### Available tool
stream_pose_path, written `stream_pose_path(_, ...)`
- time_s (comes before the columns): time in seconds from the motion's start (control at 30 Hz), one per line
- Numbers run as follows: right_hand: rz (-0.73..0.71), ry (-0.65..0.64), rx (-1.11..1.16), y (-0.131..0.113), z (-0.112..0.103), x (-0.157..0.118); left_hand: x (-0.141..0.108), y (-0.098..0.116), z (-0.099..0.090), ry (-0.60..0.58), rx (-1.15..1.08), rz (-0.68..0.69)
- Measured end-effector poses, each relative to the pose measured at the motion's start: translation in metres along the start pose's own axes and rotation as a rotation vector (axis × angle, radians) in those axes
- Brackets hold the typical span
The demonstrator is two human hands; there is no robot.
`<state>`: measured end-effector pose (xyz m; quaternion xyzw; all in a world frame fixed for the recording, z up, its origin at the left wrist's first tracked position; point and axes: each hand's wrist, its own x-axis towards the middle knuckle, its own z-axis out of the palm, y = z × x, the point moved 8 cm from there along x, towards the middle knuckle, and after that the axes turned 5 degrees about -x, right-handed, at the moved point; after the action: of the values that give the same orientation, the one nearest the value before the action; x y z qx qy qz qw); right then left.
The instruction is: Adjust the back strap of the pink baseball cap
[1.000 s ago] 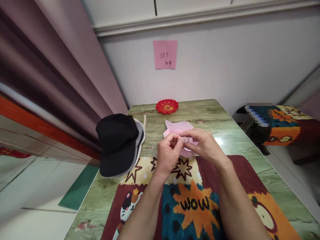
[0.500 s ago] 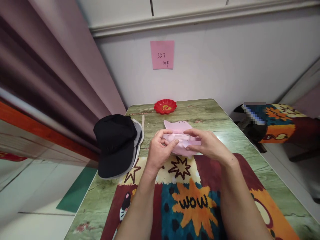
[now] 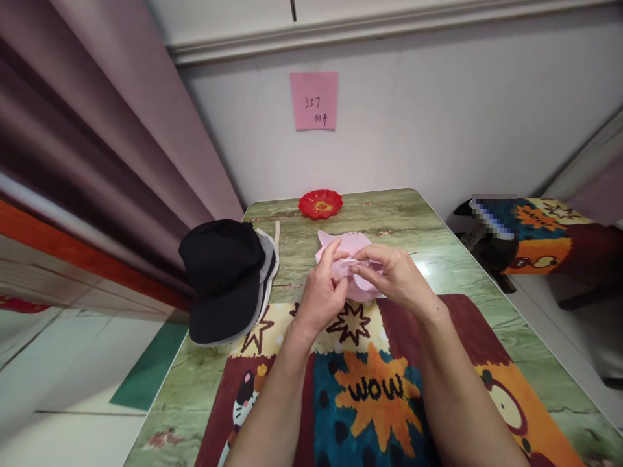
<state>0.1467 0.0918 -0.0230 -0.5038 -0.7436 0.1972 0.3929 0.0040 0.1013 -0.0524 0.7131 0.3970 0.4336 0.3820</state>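
Note:
A pale pink cap (image 3: pixel 363 289) with a pointed ear-like corner lies on the table in front of me, at the far edge of the patterned mat. My left hand (image 3: pixel 325 285) pinches the near part of it, at what looks like the strap, with the index finger raised. From the other side, my right hand (image 3: pixel 389 269) holds the same part between thumb and fingers. Both hands meet over the cap and hide much of it, so the strap's fastening cannot be made out. Left of my hands sits a stack of caps, a black cap (image 3: pixel 221 279) on top.
Behind the cap stands a red scalloped dish (image 3: pixel 320 204), near the wall. A colourful mat (image 3: pixel 374 389) covers the table's near half. A pink note (image 3: pixel 314 101) is on the wall. To the right is a stool with a similar cover (image 3: pixel 545 224); a curtain hangs left.
My hands have come closer together over the pink cap. The left index finger has lifted, and the right fingers have moved left onto the strap area.

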Motion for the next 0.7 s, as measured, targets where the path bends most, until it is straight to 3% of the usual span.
stream_pose_path(0.2, -0.027, 0.084, 0.274, -0.002, -0.011, -0.001, 0.001, -0.005, -0.006, 0.083, -0.054, -0.052)
stream_pose_path(0.4, 0.042, 0.017, 0.459, 0.003, -0.006, 0.001, 0.003, 0.006, -0.008, 0.099, -0.114, 0.063)
stream_pose_path(0.53, 0.098, 0.005, 0.471, 0.007, -0.003, 0.001, 0.004, 0.009, -0.011, 0.11, -0.123, 0.105)
stream_pose_path(0.7, 0.089, 0.093, 0.36, 0.008, -0.013, 0.001, 0.004, 0.009, -0.014, 0.126, -0.123, 0.105)
